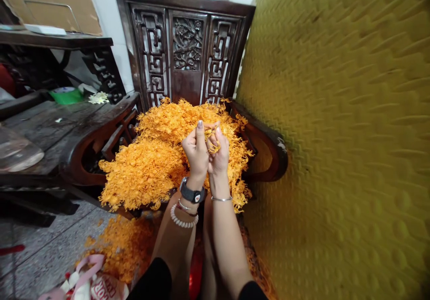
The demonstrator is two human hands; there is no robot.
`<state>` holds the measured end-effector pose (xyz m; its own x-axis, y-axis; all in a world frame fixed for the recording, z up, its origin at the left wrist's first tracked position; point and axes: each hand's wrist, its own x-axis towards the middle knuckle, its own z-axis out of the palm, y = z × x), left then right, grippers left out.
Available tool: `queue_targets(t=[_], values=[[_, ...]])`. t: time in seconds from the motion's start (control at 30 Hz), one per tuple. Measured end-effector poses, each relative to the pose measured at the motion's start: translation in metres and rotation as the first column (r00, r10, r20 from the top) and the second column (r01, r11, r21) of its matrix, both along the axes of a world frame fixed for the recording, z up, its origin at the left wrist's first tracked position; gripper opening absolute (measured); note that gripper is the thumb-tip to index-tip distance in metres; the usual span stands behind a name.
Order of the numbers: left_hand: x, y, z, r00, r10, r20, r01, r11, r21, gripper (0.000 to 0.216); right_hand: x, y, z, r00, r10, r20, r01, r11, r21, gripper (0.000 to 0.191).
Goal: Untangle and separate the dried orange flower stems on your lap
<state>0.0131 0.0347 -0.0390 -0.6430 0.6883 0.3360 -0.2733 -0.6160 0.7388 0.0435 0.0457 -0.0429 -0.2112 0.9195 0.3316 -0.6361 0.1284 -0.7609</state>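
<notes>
My left hand (195, 152) and my right hand (220, 153) are raised side by side, their fingertips close together. A small orange piece with thin curly strands (214, 147) shows in the fingers of my right hand. My left hand is closed with its thumb up; what it pinches, if anything, is hidden. Behind and around both hands lies a big heap of the same orange curly pieces (144, 167), piled on the seat of a dark carved wooden chair (186, 82).
A yellow textured panel (336, 134) stands close on the right. To the left, a dark wooden table (36, 125) carries a green tape roll (66, 95) and a clear plastic item (20, 150). More orange pieces (124, 246) lie low, near a printed bag (105, 286).
</notes>
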Motion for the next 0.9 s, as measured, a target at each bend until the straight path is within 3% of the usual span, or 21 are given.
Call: queue_targets(t=[0.2, 0.3, 0.37, 0.47, 0.57, 0.63, 0.73, 0.8, 0.9], values=[[-0.019, 0.005, 0.001, 0.965, -0.046, 0.257, 0.030, 0.997, 0.067, 0.030, 0.014, 0.007, 0.006, 0.990, -0.032, -0.136, 0.035, 0.999, 0.015, 0.044], [-0.024, 0.009, -0.002, 0.962, -0.189, 0.195, 0.176, 0.981, 0.082, 0.022, 0.015, 0.007, 0.008, 0.996, 0.004, 0.090, -0.009, 0.998, 0.055, 0.038], [-0.024, 0.012, -0.005, 0.962, -0.228, 0.150, 0.222, 0.974, 0.052, 0.018, 0.013, 0.005, 0.006, 0.959, -0.072, 0.275, 0.037, 0.991, 0.132, 0.031], [-0.025, 0.014, -0.007, 0.987, -0.142, 0.081, 0.141, 0.990, 0.022, 0.018, 0.012, 0.003, 0.002, 0.832, -0.340, 0.439, 0.184, 0.915, 0.359, 0.026], [-0.030, 0.007, -0.005, 0.997, 0.046, -0.064, -0.043, 0.998, 0.037, 0.032, 0.016, 0.002, -0.001, 0.701, -0.471, 0.536, 0.170, 0.839, 0.516, 0.029], [-0.036, -0.002, -0.002, 0.951, 0.110, -0.289, -0.103, 0.994, 0.038, 0.032, 0.022, 0.002, -0.001, 0.637, -0.476, 0.606, 0.090, 0.827, 0.555, 0.029], [-0.049, -0.012, 0.001, 0.802, 0.007, -0.597, -0.031, 0.999, -0.029, 0.022, 0.033, 0.000, 0.002, 0.580, -0.469, 0.666, 0.026, 0.828, 0.560, 0.029], [-0.057, -0.015, 0.001, 0.768, -0.102, -0.632, 0.059, 0.994, -0.088, 0.019, 0.040, -0.003, 0.007, 0.594, -0.393, 0.702, -0.035, 0.859, 0.511, 0.028], [-0.062, -0.014, -0.002, 0.821, -0.227, -0.523, 0.192, 0.974, -0.122, 0.027, 0.043, -0.009, 0.015, 0.649, -0.202, 0.733, -0.177, 0.898, 0.404, 0.025]])
